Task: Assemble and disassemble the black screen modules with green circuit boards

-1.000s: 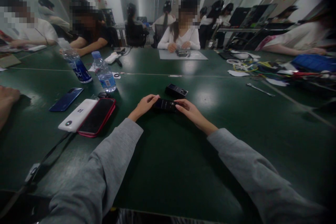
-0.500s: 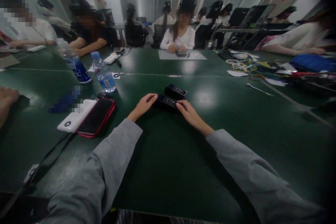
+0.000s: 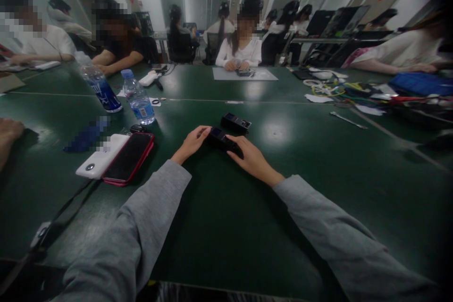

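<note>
A small black box-shaped device (image 3: 219,137) with a dark panel on top is between my hands, low over the table; I cannot tell its exact kind. My left hand (image 3: 194,141) pinches its left end between thumb and fingers. Around its right end is my right hand (image 3: 252,156), closed, with fingers lying over the top and the thumb on the near side. Part of the device's top is covered by those fingers. Just behind it, a second, similar black device (image 3: 235,122) lies on the green table (image 3: 226,226), touched by neither hand.
To the left are a red-cased phone (image 3: 129,158), a white power bank (image 3: 92,164) with a strap, and two water bottles (image 3: 138,99) (image 3: 101,87). Right of centre lies a wrench (image 3: 348,120), with tangled cables (image 3: 329,88) beyond. A co-worker's hand (image 3: 10,134) rests at the left edge.
My right hand has shifted further over the device's right end, its fingers now covering more of the top. My left hand keeps about the same place and grip.
</note>
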Action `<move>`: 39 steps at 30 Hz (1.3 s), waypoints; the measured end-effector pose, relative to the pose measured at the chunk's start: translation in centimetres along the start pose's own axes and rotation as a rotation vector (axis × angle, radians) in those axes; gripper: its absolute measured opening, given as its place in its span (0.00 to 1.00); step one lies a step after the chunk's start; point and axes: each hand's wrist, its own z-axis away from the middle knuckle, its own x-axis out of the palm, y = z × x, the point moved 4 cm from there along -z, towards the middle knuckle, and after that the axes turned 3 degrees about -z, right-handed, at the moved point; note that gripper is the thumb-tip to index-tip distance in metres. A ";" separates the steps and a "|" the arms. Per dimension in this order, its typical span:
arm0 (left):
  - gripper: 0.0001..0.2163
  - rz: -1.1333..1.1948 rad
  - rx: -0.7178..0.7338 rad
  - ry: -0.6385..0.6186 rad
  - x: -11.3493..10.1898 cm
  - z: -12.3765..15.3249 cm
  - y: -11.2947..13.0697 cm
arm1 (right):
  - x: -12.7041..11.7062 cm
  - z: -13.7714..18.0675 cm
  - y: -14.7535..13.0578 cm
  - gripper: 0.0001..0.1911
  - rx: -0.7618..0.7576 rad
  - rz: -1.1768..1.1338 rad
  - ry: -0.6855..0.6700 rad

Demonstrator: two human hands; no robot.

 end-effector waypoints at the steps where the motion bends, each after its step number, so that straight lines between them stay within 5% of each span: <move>1: 0.22 -0.007 -0.014 0.008 0.0 0.0 -0.2 | 0.0 0.0 -0.1 0.28 -0.002 -0.008 -0.007; 4: 0.24 -0.009 -0.065 0.034 -0.1 -0.1 -0.5 | -0.3 0.1 -0.7 0.27 -0.022 -0.035 0.051; 10: 0.26 0.026 -0.087 0.023 -0.2 -0.1 -0.3 | -2.8 0.6 0.3 0.28 0.066 -0.052 0.493; 13: 0.24 0.006 -0.076 -0.007 -0.1 0.0 -0.2 | -3.3 0.6 1.8 0.28 0.151 -0.046 0.544; 22: 0.28 -0.012 -0.006 -0.077 0.3 0.4 0.2 | -1.7 0.1 1.0 0.26 0.052 0.021 0.259; 29: 0.26 0.003 0.029 -0.059 0.2 0.4 0.3 | -1.8 0.1 1.3 0.26 0.105 0.068 0.279; 39: 0.20 -0.099 0.012 0.069 -0.4 0.3 0.5 | -1.2 -0.1 1.2 0.22 0.070 0.051 0.113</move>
